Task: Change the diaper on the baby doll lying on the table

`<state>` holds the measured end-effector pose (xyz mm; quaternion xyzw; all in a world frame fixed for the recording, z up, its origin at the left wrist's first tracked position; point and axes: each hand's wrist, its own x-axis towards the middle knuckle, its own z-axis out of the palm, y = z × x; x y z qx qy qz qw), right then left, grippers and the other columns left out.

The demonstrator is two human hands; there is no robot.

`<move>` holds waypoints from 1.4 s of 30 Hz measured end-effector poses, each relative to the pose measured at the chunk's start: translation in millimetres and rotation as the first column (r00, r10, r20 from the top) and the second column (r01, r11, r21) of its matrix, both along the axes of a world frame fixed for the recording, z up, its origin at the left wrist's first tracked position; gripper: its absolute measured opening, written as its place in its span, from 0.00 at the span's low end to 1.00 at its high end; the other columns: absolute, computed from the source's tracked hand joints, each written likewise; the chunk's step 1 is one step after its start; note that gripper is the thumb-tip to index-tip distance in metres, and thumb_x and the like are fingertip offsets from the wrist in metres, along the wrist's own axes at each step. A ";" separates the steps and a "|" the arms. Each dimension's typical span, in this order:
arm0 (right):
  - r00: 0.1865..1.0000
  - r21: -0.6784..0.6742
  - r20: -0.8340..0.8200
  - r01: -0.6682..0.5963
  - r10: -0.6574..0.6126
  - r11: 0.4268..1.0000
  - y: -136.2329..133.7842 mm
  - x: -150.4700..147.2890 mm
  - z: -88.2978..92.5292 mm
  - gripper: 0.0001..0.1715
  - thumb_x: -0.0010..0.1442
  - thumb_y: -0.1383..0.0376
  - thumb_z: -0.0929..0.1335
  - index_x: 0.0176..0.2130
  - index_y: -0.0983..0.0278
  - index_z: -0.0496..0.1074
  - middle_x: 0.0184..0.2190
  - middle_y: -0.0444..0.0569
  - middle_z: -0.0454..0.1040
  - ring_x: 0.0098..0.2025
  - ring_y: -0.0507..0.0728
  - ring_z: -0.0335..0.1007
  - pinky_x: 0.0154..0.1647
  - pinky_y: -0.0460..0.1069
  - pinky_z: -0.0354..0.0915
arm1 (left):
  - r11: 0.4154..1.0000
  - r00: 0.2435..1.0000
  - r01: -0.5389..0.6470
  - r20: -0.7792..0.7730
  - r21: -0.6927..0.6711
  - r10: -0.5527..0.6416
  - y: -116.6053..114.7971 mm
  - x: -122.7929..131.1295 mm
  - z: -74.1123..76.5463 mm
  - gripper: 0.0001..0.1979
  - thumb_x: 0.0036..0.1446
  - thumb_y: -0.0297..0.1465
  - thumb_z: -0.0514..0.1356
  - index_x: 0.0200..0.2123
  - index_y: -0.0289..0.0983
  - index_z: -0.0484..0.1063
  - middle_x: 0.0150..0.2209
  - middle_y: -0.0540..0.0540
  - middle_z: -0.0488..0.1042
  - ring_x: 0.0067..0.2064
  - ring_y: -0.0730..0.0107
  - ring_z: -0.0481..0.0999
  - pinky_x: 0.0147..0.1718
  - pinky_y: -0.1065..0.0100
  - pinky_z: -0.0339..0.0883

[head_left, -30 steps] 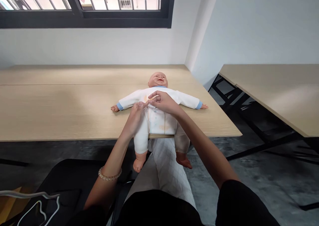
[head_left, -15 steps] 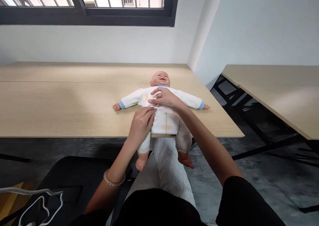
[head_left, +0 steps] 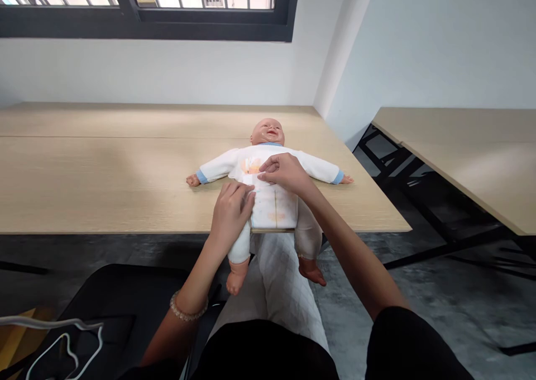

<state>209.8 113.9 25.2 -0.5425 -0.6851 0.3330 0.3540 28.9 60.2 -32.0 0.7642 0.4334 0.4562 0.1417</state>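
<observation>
Left hand [head_left: 230,213], fingers pressed together, lies on the waist of the white bodysuit [head_left: 273,209], having slid outward. Right hand [head_left: 285,173], now lower, has fingertips curled on the chest; pinch or not, cannot tell. Baby doll [head_left: 268,133] lies on its back on the wooden table [head_left: 104,201], legs over the edge.

Nothing here can be read: no words, numbers or brands. The only marks are an orange print [head_left: 251,165] on the baby doll's white garment [head_left: 268,204] and, at 6 o'clock from that print, a faint orange patch [head_left: 276,217] — both too blurred to tell whether they hold any lettering.
</observation>
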 end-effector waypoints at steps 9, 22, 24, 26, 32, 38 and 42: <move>0.987 0.113 0.138 0.067 -0.082 0.991 -1.2 -0.9 -7.6 0.10 0.49 0.70 0.74 0.33 0.65 0.71 0.28 0.42 0.73 0.34 0.55 0.70 0.34 0.48 0.59 | 0.995 0.975 0.012 -0.220 0.103 0.011 12.1 9.9 5.5 0.21 0.56 0.21 0.54 0.51 0.38 0.74 0.52 0.41 0.75 0.56 0.53 0.67 0.55 0.53 0.60; 0.922 0.387 0.357 0.000 -0.150 0.922 -11.9 -8.1 -8.0 0.10 0.52 0.74 0.66 0.36 0.63 0.64 0.36 0.50 0.68 0.40 0.60 0.65 0.42 0.52 0.61 | 0.998 0.973 0.060 -0.223 0.027 -0.052 10.3 8.0 1.0 0.20 0.61 0.23 0.53 0.54 0.37 0.74 0.57 0.38 0.74 0.60 0.53 0.69 0.55 0.55 0.59; 0.939 0.478 0.311 -0.023 -0.145 0.878 -21.9 -7.1 -2.5 0.11 0.54 0.75 0.63 0.38 0.63 0.66 0.39 0.52 0.69 0.42 0.60 0.66 0.43 0.53 0.63 | 0.998 0.969 0.060 -0.240 0.024 -0.053 10.3 8.7 0.3 0.20 0.61 0.23 0.53 0.55 0.37 0.73 0.58 0.37 0.74 0.62 0.52 0.67 0.57 0.52 0.58; 0.962 0.538 0.226 0.010 -0.156 0.843 -30.5 0.0 -0.4 0.11 0.57 0.73 0.63 0.40 0.63 0.68 0.41 0.53 0.70 0.43 0.60 0.68 0.45 0.53 0.66 | 0.997 0.965 0.076 -0.252 0.006 -0.072 10.4 9.4 0.4 0.21 0.61 0.22 0.53 0.55 0.38 0.73 0.59 0.37 0.73 0.65 0.51 0.65 0.60 0.49 0.56; 0.960 0.493 0.149 0.135 -0.236 0.859 -42.2 26.7 -30.2 0.25 0.68 0.57 0.61 0.54 0.72 0.70 0.55 0.64 0.72 0.60 0.65 0.67 0.64 0.60 0.62 | 0.982 0.916 0.132 -0.362 -0.136 -0.173 8.4 7.8 12.5 0.25 0.62 0.21 0.49 0.59 0.38 0.70 0.64 0.39 0.69 0.68 0.58 0.64 0.67 0.48 0.50; 0.900 0.386 0.428 -0.097 -0.085 0.917 -53.5 16.3 -55.3 0.38 0.73 0.53 0.52 0.65 0.79 0.61 0.67 0.68 0.59 0.72 0.68 0.48 0.71 0.65 0.51 | 0.968 0.882 0.087 -0.434 -0.234 -0.184 -0.5 3.8 24.5 0.22 0.71 0.32 0.44 0.64 0.37 0.63 0.68 0.41 0.63 0.70 0.62 0.59 0.67 0.49 0.52; 0.896 0.397 0.440 -0.138 -0.056 0.907 -60.7 17.5 -49.1 0.36 0.73 0.52 0.54 0.68 0.73 0.59 0.68 0.63 0.58 0.72 0.68 0.49 0.69 0.68 0.52 | 0.986 0.904 0.054 -0.411 -0.161 -0.117 -5.8 6.1 25.5 0.24 0.72 0.39 0.46 0.67 0.38 0.60 0.69 0.40 0.59 0.72 0.60 0.55 0.68 0.44 0.48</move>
